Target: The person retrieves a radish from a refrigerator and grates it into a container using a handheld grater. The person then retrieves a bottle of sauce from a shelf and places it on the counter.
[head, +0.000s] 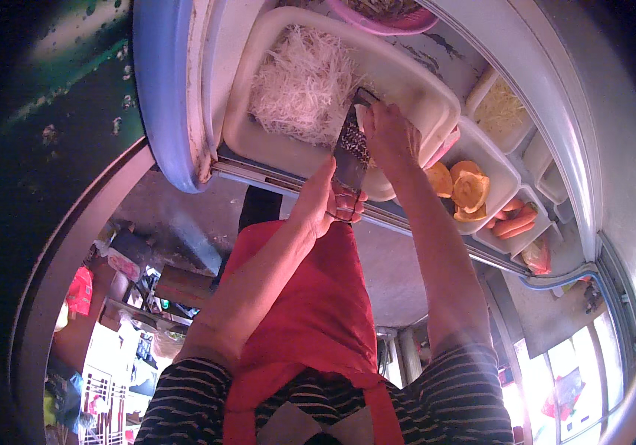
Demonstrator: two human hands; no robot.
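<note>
My left hand [318,206] grips the lower wire-handle end of a flat metal grater [351,146], with the fingers wrapped beneath it. The grater slants over a large cream plastic tub [432,100]. Against its toothed face, my right hand [393,138] presses a pale piece of vegetable [361,115], mostly covered by the fingers. A heap of fine whitish vegetable shreds [304,83] fills the left part of the tub. What lies directly under the grater is largely hidden.
Right of the tub, trays hold hollow orange squash-like pieces [470,189], carrots [514,221] and yellowish shreds [499,111]. A pink basin [385,22] stands beyond the tub. A metal-edged rail [262,179] runs along the front, and a curved frame [552,83] arches on the right.
</note>
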